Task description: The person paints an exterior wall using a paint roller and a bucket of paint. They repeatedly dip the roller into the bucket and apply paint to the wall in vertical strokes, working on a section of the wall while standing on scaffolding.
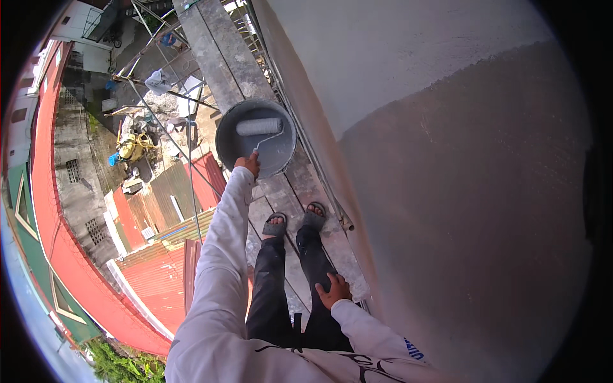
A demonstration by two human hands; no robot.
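Observation:
My left hand (249,165) is wrapped round the handle of a paint roller (258,126), at the near rim of a round dark bucket (225,150). The roller's pale, fluffy sleeve lies inside the bucket, over grey paint (255,161). Its bent wire frame runs back toward my grip, and my fingers hide most of the handle. My right hand (334,291) rests on my right thigh with its fingers spread, holding nothing. Both my arms are in white sleeves.
I stand on narrow scaffold planks (223,54) high above red metal roofs (156,274) and rubble. Close on my right rises a wall (460,172), light grey above and darker brown-grey below. Scaffold poles (169,134) cross on the left, beside a drop.

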